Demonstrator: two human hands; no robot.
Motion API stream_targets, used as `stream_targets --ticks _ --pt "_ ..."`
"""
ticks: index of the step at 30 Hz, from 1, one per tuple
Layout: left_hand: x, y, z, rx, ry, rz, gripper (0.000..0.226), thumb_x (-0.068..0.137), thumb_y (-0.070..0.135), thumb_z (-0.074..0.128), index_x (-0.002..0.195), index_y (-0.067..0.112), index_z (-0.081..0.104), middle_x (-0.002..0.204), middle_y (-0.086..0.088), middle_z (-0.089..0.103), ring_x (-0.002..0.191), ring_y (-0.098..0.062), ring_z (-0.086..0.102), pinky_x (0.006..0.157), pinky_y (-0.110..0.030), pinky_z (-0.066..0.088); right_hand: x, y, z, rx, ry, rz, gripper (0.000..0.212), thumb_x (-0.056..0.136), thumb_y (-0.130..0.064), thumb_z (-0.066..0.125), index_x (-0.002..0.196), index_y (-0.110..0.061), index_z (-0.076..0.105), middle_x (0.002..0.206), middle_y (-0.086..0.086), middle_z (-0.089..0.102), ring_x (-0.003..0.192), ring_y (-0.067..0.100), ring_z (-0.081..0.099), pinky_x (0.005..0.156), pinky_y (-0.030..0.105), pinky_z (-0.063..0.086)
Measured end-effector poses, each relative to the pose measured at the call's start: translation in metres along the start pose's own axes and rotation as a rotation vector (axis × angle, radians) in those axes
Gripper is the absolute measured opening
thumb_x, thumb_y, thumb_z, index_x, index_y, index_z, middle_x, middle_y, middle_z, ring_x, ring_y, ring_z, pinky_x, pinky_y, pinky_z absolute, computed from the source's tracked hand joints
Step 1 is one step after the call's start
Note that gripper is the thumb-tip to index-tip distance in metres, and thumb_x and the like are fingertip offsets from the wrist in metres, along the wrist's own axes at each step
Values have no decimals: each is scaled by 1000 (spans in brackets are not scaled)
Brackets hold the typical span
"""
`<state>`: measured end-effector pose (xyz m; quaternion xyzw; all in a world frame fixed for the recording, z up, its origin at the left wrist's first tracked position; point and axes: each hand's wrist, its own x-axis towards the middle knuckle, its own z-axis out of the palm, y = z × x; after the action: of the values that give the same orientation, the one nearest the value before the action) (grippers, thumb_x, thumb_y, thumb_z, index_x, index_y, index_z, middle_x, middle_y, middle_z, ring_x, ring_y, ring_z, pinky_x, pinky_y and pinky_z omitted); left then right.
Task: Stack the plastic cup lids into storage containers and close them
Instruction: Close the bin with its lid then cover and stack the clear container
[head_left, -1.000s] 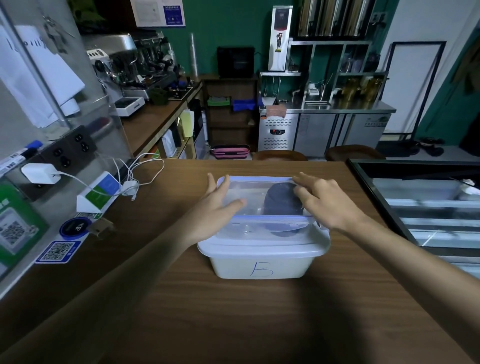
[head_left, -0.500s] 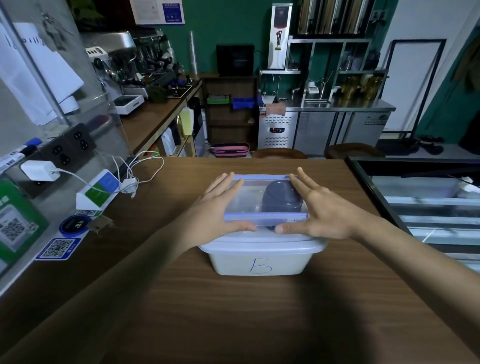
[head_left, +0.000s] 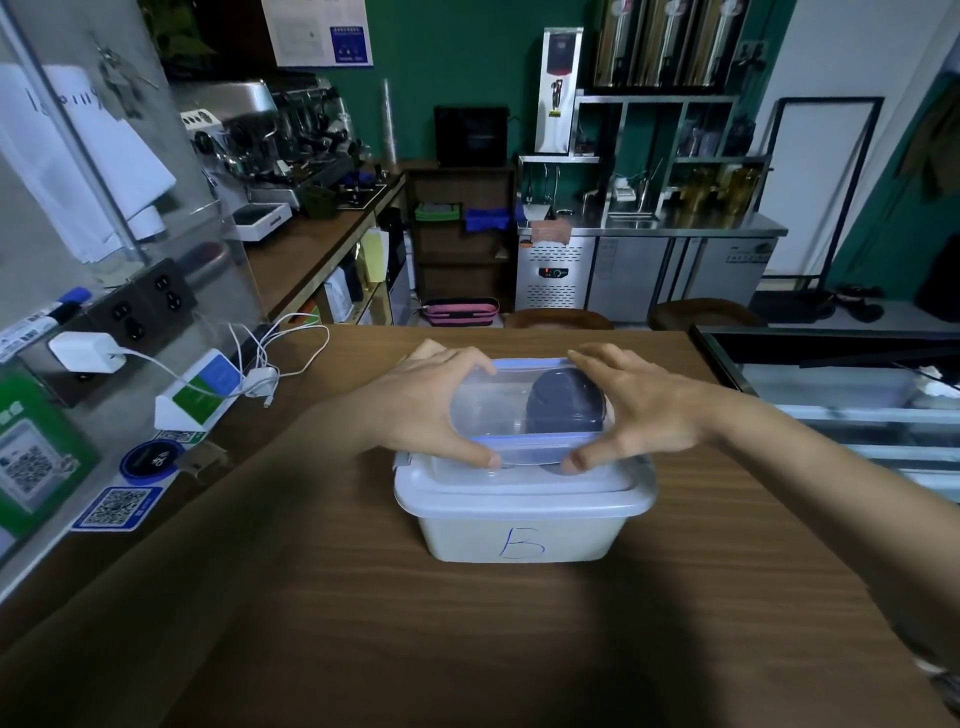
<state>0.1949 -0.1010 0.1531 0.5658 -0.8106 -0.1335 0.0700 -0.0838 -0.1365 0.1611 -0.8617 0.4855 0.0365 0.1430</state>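
Note:
A white storage container (head_left: 519, 540) marked "B" stands closed on the wooden counter (head_left: 467, 649). On its lid sits a smaller clear container (head_left: 493, 415) with a blue-rimmed lid. A dark stack of cup lids (head_left: 563, 408) shows through its right half. My left hand (head_left: 421, 410) grips the small container's left side, thumb at the front edge and fingers over the back. My right hand (head_left: 644, 410) mirrors it on the right side. Whether the small container rests on the big lid or is raised off it, I cannot tell.
At the left edge of the counter lie white charger cables (head_left: 270, 364), a white and green sign stand (head_left: 200, 395) and QR code stickers (head_left: 117, 508). A glass display case (head_left: 841, 384) borders the counter on the right. Two stools (head_left: 558, 318) stand beyond the far edge.
Both hands went from lying flat on the small container's lid to gripping its sides, with the thumbs now curled around the front edge. The container appears narrower and slightly nearer.

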Motion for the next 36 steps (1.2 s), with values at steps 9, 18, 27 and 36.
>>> stream_targets --ticks 9,18,27,36 --pt "24 -11 -2 55 -160 -5 131 62 73 88 164 45 11 160 17 25 148 -10 21 114 -33 29 20 2 -5 -47 -46 -24 144 51 -83 76 164 -32 4 138 -12 30 134 16 26 118 43 34" --pt "31 -12 3 -1 -162 5 128 62 61 93 159 48 10 136 15 33 131 -6 26 103 -35 34 30 7 6 -18 -6 -47 140 52 -77 81 163 -32 8 121 -13 30 122 12 28 114 41 39" --pt "6 -15 14 -45 -26 55 124 73 87 66 166 44 -3 169 16 -29 150 -1 -35 125 -34 -11 8 8 16 -15 81 -59 136 63 -97 59 163 -38 -11 168 -13 -27 151 9 -28 129 40 -6" --pt "-3 -13 37 6 42 22 110 84 83 51 168 37 -3 174 17 -15 156 4 -19 125 -27 -2 7 0 40 -84 242 -94 116 81 -89 47 166 -24 3 174 3 -4 160 17 -4 125 26 -7"
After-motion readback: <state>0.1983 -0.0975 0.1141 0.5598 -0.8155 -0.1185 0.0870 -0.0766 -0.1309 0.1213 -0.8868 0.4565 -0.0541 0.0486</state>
